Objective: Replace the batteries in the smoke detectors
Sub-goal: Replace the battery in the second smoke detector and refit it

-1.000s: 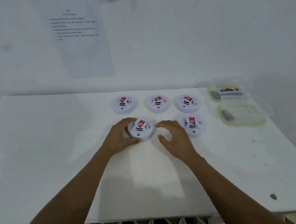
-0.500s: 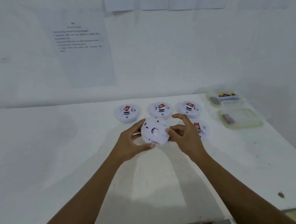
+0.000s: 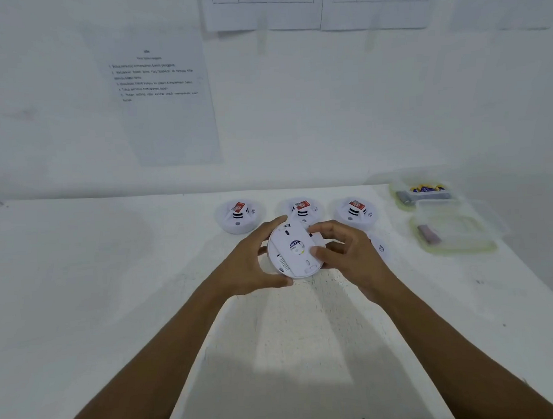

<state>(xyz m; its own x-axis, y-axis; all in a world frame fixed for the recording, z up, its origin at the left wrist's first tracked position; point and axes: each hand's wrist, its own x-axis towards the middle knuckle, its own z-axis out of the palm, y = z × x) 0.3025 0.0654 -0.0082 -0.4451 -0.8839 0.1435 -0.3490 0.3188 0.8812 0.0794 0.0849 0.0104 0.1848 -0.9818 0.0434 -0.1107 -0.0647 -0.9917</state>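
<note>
Both hands lifted above mid worktop [image 3: 80,283]. Left hand [image 3: 250,262] and right hand [image 3: 351,253] fingers closed around one smoke detector [image 3: 295,251], flat back facing up. Fourth detector [image 3: 379,248] partly hidden behind right hand. Three more detectors [image 3: 238,216] along far edge. Two plastic tubs [image 3: 452,232] at far right corner.

Both forearms are bare from the frame edge to the wrists, with no sleeves showing. The left hand [image 3: 251,268] and right hand [image 3: 356,259] wear nothing.
</note>
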